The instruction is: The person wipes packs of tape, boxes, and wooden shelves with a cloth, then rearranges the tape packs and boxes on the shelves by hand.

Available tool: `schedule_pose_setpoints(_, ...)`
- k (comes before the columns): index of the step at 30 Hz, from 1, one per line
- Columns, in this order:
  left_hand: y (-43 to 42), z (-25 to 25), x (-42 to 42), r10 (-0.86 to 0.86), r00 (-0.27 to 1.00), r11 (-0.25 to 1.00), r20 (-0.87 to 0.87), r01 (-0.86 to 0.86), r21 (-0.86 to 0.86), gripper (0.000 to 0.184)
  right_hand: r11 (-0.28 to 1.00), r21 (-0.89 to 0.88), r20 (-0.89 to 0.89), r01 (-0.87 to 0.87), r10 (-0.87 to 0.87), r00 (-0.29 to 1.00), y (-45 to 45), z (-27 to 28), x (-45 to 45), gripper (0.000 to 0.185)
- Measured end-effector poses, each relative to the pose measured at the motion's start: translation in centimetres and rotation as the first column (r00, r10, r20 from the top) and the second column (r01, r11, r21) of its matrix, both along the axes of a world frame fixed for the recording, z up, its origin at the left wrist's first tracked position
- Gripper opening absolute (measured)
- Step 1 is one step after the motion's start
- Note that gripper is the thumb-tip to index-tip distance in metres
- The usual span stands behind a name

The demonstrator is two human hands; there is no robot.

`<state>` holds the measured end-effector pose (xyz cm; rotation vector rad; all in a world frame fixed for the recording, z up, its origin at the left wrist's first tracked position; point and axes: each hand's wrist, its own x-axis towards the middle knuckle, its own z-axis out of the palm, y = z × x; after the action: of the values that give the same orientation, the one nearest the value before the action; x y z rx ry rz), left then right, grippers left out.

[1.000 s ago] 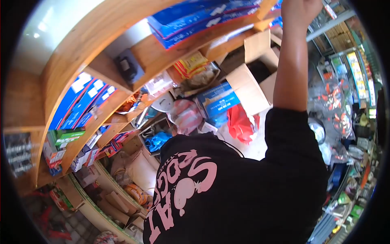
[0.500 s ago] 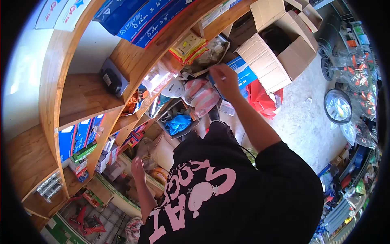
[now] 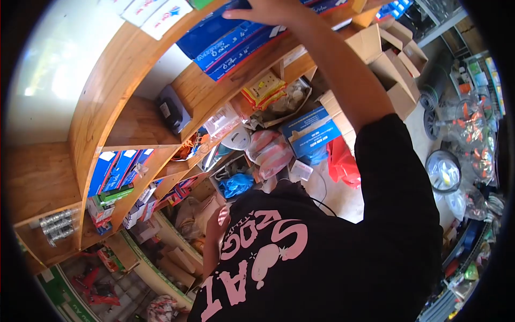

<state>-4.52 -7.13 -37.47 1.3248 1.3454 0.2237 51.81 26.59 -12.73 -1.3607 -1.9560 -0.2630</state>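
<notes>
My right hand is raised to the upper shelf and touches the top of the stacked blue boxes, which carry white handwriting. Its thumb and fingers are spread, though the top edge of the view cuts off part of the hand. Low beside my body, my left hand hangs near the brown material under the shelves. It holds nothing that I can see, and its fingers look loosely extended. A blue carton with white print stands on the floor below my right arm.
Wooden shelving curves along the left, with a dark device and upright blue boxes. Open cardboard boxes stand behind my right arm. A red bag, a striped plastic bag and a bin with blue plastic are low down.
My right hand has moved up and left from beside the blue carton to the blue boxes on the shelf. My left hand has come closer to my body. The view has shifted.
</notes>
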Motion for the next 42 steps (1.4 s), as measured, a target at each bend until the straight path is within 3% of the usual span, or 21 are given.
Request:
schedule_pose_setpoints(1,-1.4,-1.2,-1.6,0.072,0.997,0.994,0.027,-0.069,-0.089,0.048,0.966,-0.241,0.007,-0.094,0.099,0.995,2.0,0.3,1.7,0.066)
schedule_pose_setpoints(3,-4.1,-3.3,-4.0,0.156,0.983,0.985,0.095,-0.148,-0.087,0.048,0.709,-0.667,-0.04,-0.228,0.271,0.962,5.4,0.6,4.0,0.081)
schedule_pose_setpoints(4,-5.0,-3.6,-4.5,0.184,0.977,0.983,0.109,-0.18,-0.046,0.048,0.672,-0.698,-0.145,-0.248,0.207,0.968,6.1,-0.1,4.0,0.071)
schedule_pose_setpoints(6,-5.6,-3.2,-4.4,0.153,0.988,0.988,-0.031,-0.152,0.018,0.048,0.602,-0.74,-0.334,-0.299,0.057,0.941,7.3,-1.0,3.9,0.051)
schedule_pose_setpoints(8,-5.6,-2.4,-3.4,0.181,0.981,0.983,-0.068,-0.178,0.049,0.047,0.755,-0.655,0.071,-0.01,0.075,0.995,3.8,2.1,2.5,0.077)
schedule_pose_setpoints(10,-5.7,-3.2,-3.4,0.201,0.977,0.976,-0.074,-0.193,0.099,0.045,0.739,-0.665,0.002,-0.103,0.139,0.99,2.4,3.3,1.8,0.062)
schedule_pose_setpoints(11,-5.2,-1.5,-2.2,0.232,0.971,0.97,-0.061,-0.226,0.093,0.044,0.75,-0.646,-0.04,-0.139,0.149,0.988,1.4,3.8,1.3,0.062)
schedule_pose_setpoints(12,-4.8,-1.9,-2.1,0.225,0.974,0.966,-0.017,-0.221,0.136,0.044,0.684,-0.729,0.033,-0.04,0.094,0.995,0.8,4.8,0.9,0.072)
schedule_pose_setpoints(14,-3.7,-1.7,-1.8,0.205,0.977,0.951,0.065,-0.214,0.221,0.045,0.791,-0.582,-0.047,-0.19,0.2,0.979,-0.2,4.2,0.9,0.072)
schedule_pose_setpoints(15,-3.1,-1.1,-1.3,0.313,0.944,0.94,0.103,-0.323,0.11,0.044,0.827,-0.52,-0.058,-0.214,0.215,0.975,-0.9,4.4,1.1,0.072)
schedule_pose_setpoints(17,-1.1,0.8,0.1,0.225,0.97,0.944,0.089,-0.24,0.228,0.044,0.885,-0.389,-0.079,-0.258,0.247,0.966,-3.8,5.1,0.3,0.071)
schedule_pose_setpoints(20,2.3,5.9,3.4,0.166,0.976,0.939,0.138,-0.199,0.279,0.04,0.756,-0.646,-0.061,-0.102,0.081,0.995,-8.4,6.6,-0.7,0.067)
schedule_pose_setpoints(23,5.1,9.4,6.0,0.072,0.968,0.933,0.241,-0.151,0.328,0.037,0.865,-0.5,0.064,-0.052,0.097,0.993,-12.9,5.7,-1.6,0.065)
schedule_pose_setpoints(26,7.5,13.1,8.0,-0.076,0.933,0.897,0.353,-0.091,0.433,0.035,0.863,-0.483,0.011,-0.15,0.177,0.984,-16.0,6.5,-2.7,0.07)
schedule_pose_setpoints(29,9.0,16.6,9.1,-0.129,0.882,0.886,0.453,-0.102,0.452,0.035,0.894,-0.447,0.079,0.037,-0.002,0.997,-19.1,10.7,-6.6,0.072)
schedule_pose_setpoints(31,9.6,19.1,9.3,-0.159,0.868,0.873,0.47,-0.099,0.477,0.036,0.94,-0.327,0.097,0.1,-0.071,0.993,-20.1,12.5,-8.4,0.071)
schedule_pose_setpoints(33,9.5,20.3,8.7,-0.218,0.867,0.833,0.448,-0.074,0.549,0.037,0.961,-0.234,0.149,0.146,-0.113,0.982,-20.8,14.6,-10.6,0.067)
schedule_pose_setpoints(35,9.5,21.3,8.1,-0.258,0.855,0.805,0.45,-0.068,0.589,0.039,0.951,-0.25,0.152,0.184,-0.149,0.977,-21.4,16.5,-13.3,0.072)
schedule_pose_setpoints(40,6.6,19.6,3.3,-0.219,0.84,0.845,0.497,-0.091,0.527,0.041,0.952,-0.224,0.097,0.206,-0.189,0.977,-19.1,18.9,-18.0,0.06)
schedule_pose_setpoints(42,5.3,17.8,0.7,-0.149,0.803,0.899,0.577,-0.134,0.418,0.04,0.947,-0.22,0.047,0.233,-0.229,0.972,-17.8,18.6,-19.9,0.066)
